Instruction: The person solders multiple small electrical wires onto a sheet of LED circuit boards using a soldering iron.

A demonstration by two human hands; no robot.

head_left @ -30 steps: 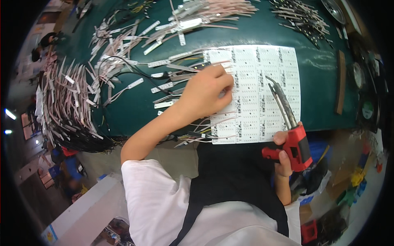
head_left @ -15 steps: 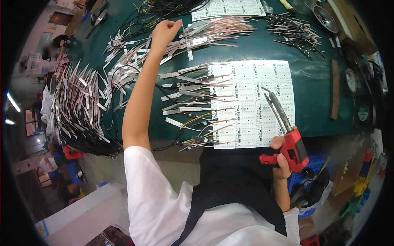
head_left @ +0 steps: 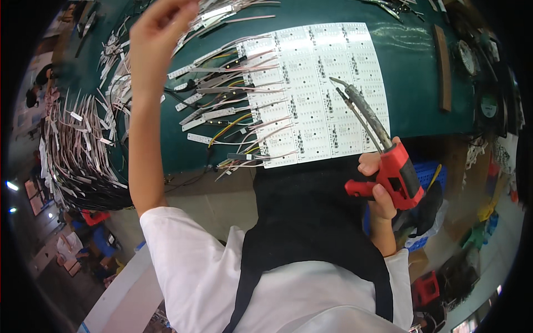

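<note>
My right hand (head_left: 383,205) grips a red and black soldering gun (head_left: 408,177) at the near right. Its long metal tip and thin feed tube point up and left, over a white circuit board panel (head_left: 313,119). Wires from several small light strips (head_left: 214,115) lie along the panel's left edge. Up at the top left, my left hand (head_left: 158,41) is raised with curled fingers, partly cut off by the picture's edge and slightly blurred. What its fingertips hold, if anything, cannot be made out. Beside it lies a pile of wired strips (head_left: 219,15).
A large bundle of wired strips (head_left: 83,150) hangs over the green table's (head_left: 411,105) left edge. Dark strips (head_left: 397,8) lie at the far right. A brown wooden bar (head_left: 442,69) lies along the right side. Below it stands a blue basket (head_left: 430,173).
The view has shifted, so the table appears higher and further left. My left hand now sits at the top edge, near the strip pile. My right hand still holds the soldering gun over the panel.
</note>
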